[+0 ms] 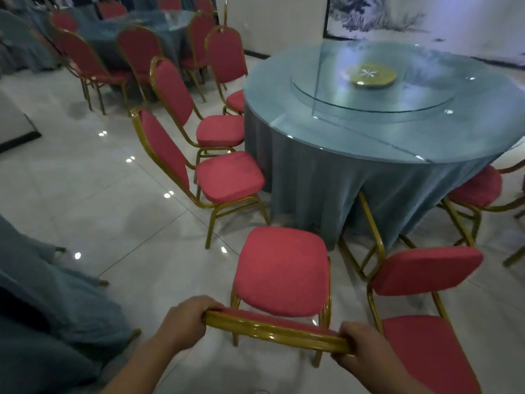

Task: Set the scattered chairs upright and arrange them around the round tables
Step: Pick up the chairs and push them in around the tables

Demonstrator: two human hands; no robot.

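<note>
A red-cushioned chair with a gold frame (282,268) stands upright right in front of me, its seat facing the round table (312,172). My left hand (184,319) grips the left end of its gold backrest top. The right end of that rail is held by my right hand (360,348). To its right another red chair (426,271) lies tipped over, legs pointing at the tablecloth. Three upright red chairs (227,180) line the table's left side, and one more (477,189) stands at the right.
The table has a blue cloth, a glass top and a glass turntable (372,92). A second round table (147,27) ringed with red chairs stands at the far left. Blue cloth of another table (42,294) hangs at my near left. Glossy tile floor lies between.
</note>
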